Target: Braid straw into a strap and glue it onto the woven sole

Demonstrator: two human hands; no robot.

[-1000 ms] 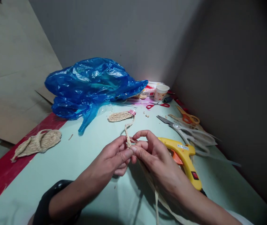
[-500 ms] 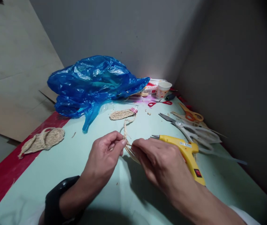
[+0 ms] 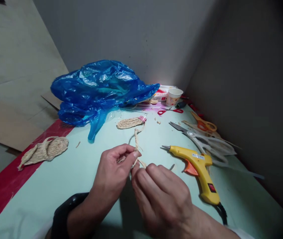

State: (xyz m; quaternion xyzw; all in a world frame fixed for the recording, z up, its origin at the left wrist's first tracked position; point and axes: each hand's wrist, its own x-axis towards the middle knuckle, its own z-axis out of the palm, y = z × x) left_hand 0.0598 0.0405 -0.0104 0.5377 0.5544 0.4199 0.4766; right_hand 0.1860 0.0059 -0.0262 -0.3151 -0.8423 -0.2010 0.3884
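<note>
A thin braid of straw-coloured fibre runs back from my fingers to a flat oval woven sole, whose right end carries a pink clip. My left hand pinches the braid near its working end between thumb and forefinger. Just right of it and nearer to me, my right hand is closed around loose strands; its fingertips are partly hidden behind its knuckles. A small woven slipper with a strap lies at the left, apart from both hands.
To the right lie a yellow glue gun, grey-handled shears and orange scissors. Red-handled scissors and a paper cup are farther back. A crumpled blue plastic bag covers the back left.
My right hand has moved left and toward me, uncovering the glue gun's orange trigger. My left hand keeps its pinch, a little farther right.
</note>
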